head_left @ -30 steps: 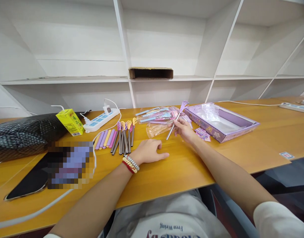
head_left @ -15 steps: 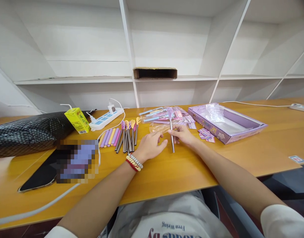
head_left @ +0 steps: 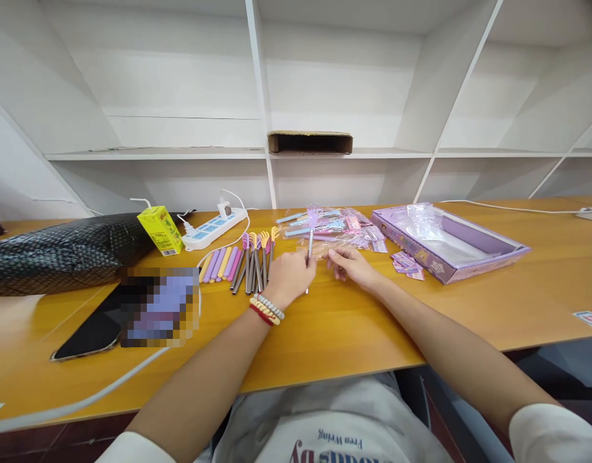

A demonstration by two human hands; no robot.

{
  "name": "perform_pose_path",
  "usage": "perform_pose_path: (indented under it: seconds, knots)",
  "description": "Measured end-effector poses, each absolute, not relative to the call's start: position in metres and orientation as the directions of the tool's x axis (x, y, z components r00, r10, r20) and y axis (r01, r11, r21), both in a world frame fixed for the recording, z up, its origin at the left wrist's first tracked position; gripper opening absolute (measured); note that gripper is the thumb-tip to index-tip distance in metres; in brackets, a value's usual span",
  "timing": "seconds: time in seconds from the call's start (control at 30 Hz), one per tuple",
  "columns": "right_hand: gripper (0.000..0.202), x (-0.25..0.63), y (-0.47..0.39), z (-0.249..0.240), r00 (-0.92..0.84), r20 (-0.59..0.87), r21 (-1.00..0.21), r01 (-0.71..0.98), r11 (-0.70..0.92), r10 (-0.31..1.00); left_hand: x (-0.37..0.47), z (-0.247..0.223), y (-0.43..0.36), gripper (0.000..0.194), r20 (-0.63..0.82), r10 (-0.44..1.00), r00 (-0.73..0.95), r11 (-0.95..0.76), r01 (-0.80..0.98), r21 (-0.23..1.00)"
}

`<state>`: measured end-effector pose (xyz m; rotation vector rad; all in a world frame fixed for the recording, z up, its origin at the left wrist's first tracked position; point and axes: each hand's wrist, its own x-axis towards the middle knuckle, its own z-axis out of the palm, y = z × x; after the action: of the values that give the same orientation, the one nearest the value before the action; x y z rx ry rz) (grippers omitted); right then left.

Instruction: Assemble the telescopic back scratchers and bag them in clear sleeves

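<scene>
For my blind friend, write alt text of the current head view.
The left hand holds a silver metal rod with a purple claw head, right hand nearby. Clear plastic packets lie behind, an open purple cardboard box at right.

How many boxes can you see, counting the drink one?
3: yellow drink box left of the power strip, brown cardboard box on the shelf, purple box beyond the right hand. Others may be hidden.

The person wears a pale shirt with blue and reddish lettering, bottom centre; a short white sleeve, lower right; and grey, yellow and red bracelets, apparently braided.
</scene>
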<state>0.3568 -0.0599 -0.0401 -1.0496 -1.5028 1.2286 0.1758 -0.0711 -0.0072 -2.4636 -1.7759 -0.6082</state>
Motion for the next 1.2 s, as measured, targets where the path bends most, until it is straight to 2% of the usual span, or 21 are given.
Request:
perform_pose_path:
  seconds: [0.13, 0.23, 0.33, 0.57, 0.73, 0.93, 1.2]
  knots:
    - [0.045, 0.362, -0.057, -0.042, -0.243, 0.113, -0.965, 0.203, 0.165, 0.963, 0.154, -0.002, -0.051, 0.038, 0.238, 0.966, 0.104, -0.129, 0.987, 0.094]
    - [0.046, 0.364, -0.057, -0.044, -0.288, 0.114, -0.934, 0.296, 0.202, 0.951, 0.145, -0.007, -0.04, 0.036, 0.142, 0.988, 0.054, -0.063, 0.996, 0.06]
    - [0.046, 0.364, -0.058, -0.044, -0.322, 0.125, -0.907, 0.347, 0.24, 0.938, 0.143, -0.012, -0.036, 0.036, 0.132, 0.991, 0.028, -0.035, 0.998, 0.044]
    - [0.047, 0.365, -0.06, -0.043, -0.364, 0.115, -0.885, 0.384, 0.262, 0.924, 0.14, -0.016, -0.032, 0.035, 0.205, 0.976, 0.067, -0.073, 0.997, 0.024]
    - [0.046, 0.365, -0.06, -0.042, -0.379, 0.123, -0.876, 0.394, 0.28, 0.917, 0.139, -0.024, -0.031, 0.037, 0.392, 0.874, 0.287, -0.27, 0.958, -0.099]
    - [0.044, 0.364, -0.063, -0.039, -0.391, 0.114, -0.871, 0.403, 0.281, 0.913, 0.141, -0.031, -0.029, 0.036, 0.352, 0.89, 0.29, -0.259, 0.956, -0.135]
    - [0.045, 0.363, -0.063, -0.04, -0.396, 0.104, -0.863, 0.42, 0.281, 0.912, 0.142, -0.033, -0.026, 0.036, 0.284, 0.893, 0.35, -0.325, 0.936, -0.135]
